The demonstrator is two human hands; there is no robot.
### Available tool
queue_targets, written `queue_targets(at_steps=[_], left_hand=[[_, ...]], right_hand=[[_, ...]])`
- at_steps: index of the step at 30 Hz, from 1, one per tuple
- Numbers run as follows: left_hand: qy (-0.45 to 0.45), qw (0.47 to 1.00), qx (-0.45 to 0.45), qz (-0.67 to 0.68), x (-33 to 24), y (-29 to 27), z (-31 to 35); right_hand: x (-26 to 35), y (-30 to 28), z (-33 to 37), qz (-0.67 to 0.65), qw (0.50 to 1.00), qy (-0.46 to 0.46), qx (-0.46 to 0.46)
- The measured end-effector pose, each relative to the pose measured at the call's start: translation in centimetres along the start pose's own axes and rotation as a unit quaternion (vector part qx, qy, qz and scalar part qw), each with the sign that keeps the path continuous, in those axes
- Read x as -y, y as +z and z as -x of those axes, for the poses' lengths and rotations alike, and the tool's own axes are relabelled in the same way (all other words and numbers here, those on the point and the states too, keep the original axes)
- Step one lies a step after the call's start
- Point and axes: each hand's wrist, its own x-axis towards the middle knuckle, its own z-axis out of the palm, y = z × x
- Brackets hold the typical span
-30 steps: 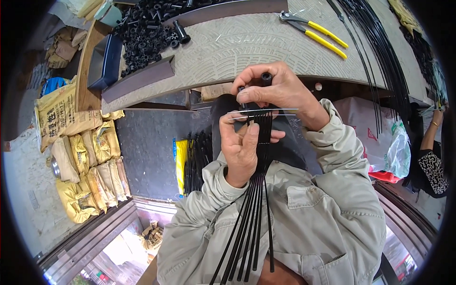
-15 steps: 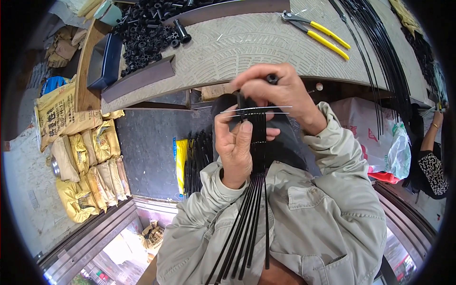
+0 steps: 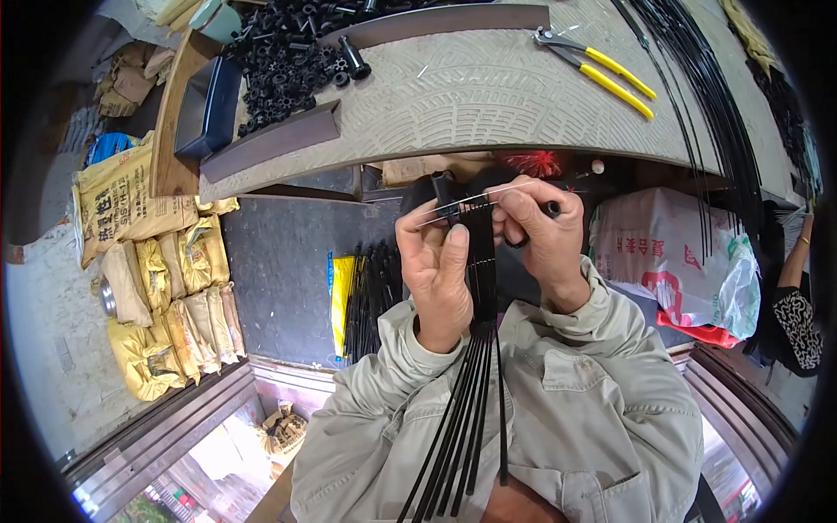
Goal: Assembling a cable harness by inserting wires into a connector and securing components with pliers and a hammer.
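Observation:
My left hand (image 3: 440, 279) is closed, with the thumb up, round the upper part of a bundle of thin black ribs (image 3: 482, 270). The ribs hang fanned out over my lap. A thin metal wire (image 3: 425, 221) runs slantwise across their top ends. Just above the left thumb, a black plastic piece with a round end (image 3: 445, 193) sits at the wire. My right hand (image 3: 547, 240) pinches by the wire's right end, close to the rib tops. Another black tubular plastic piece (image 3: 551, 209) shows between its fingers; exactly what the fingertips pinch is partly hidden.
Across the front stands a workbench (image 3: 462, 96) with a pile of black plastic parts (image 3: 288, 70) and yellow-handled pliers (image 3: 606, 74). Long black rods (image 3: 706, 96) overhang its right side. Sacks (image 3: 166, 288) lie left, a white bag (image 3: 636, 235) right. A co-worker's arm (image 3: 793, 253) shows far right.
My right hand has come down and to the right, from above the rib tops to the wire's right end. The wire now slants more steeply. My left hand keeps its grip.

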Motion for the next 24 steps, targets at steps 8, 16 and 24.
queue_targets(at_steps=[8,16,24], left_hand=[[0.007,1.000,0.000,-0.012,-0.2,-0.4,0.3],[-0.065,0.998,-0.006,0.028,-1.7,-1.9,-0.2],[-0.130,0.991,0.039,-0.002,-3.7,-4.2,-1.6]], right_hand=[[-0.6,0.3,0.5,-0.033,0.999,0.022,-0.028],[-1.3,0.5,0.5,0.080,0.992,-0.002,0.102],[-0.6,1.0,0.8,0.034,0.993,0.042,0.107]])
